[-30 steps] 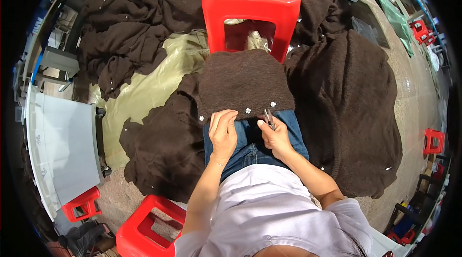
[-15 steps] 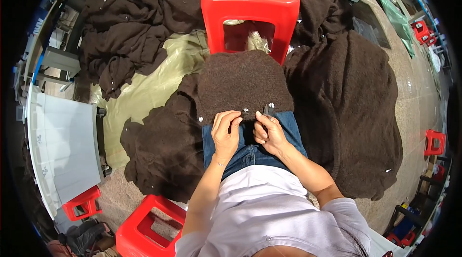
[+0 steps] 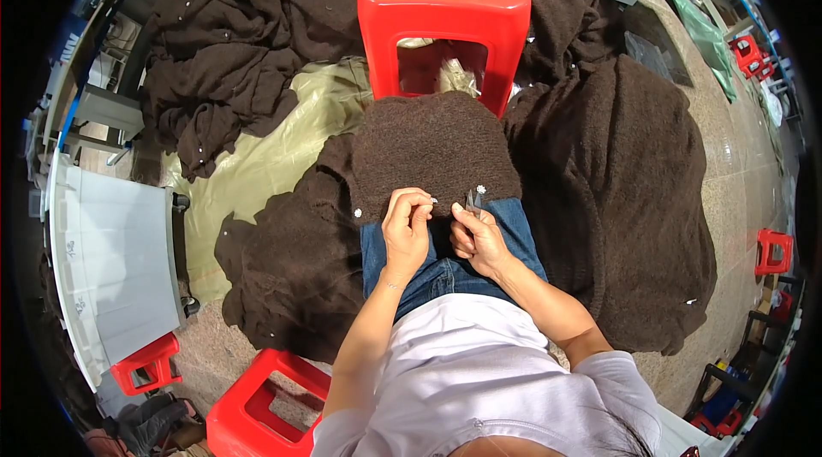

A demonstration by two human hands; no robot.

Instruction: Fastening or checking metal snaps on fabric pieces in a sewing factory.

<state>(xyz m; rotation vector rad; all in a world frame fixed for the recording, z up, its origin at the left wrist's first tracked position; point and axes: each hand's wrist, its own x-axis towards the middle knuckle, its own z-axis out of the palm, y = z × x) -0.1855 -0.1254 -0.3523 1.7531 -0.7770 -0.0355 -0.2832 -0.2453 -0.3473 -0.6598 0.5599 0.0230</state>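
Observation:
A dark brown knitted garment [image 3: 432, 145] lies across my lap, with small white flower-like trims along its near edge. One trim [image 3: 481, 190] is close to my right hand and another [image 3: 358, 213] is at the left corner. My left hand [image 3: 406, 230] is closed in a pinch at the garment's near edge, its fingertips partly covering a middle trim [image 3: 435, 201]. Small dark thread snips [image 3: 473, 201] stick up out of my closed right hand [image 3: 481, 237], blades pointing away from me. The right thumb and forefinger are at the knit's edge.
A red plastic stool [image 3: 445, 8] stands just beyond my lap. Heaps of brown knitwear lie at the far left [image 3: 231, 55], near left [image 3: 287, 269] and right [image 3: 629, 209]. Yellowish plastic sheeting [image 3: 257, 157] covers floor at left. Another red stool [image 3: 235, 410] and a white wheeled bin [image 3: 116, 243] are nearby.
My left hand has shifted slightly up and right, its fingertips now over the middle trim. The snips' blades have turned a little and show more clearly in my right hand.

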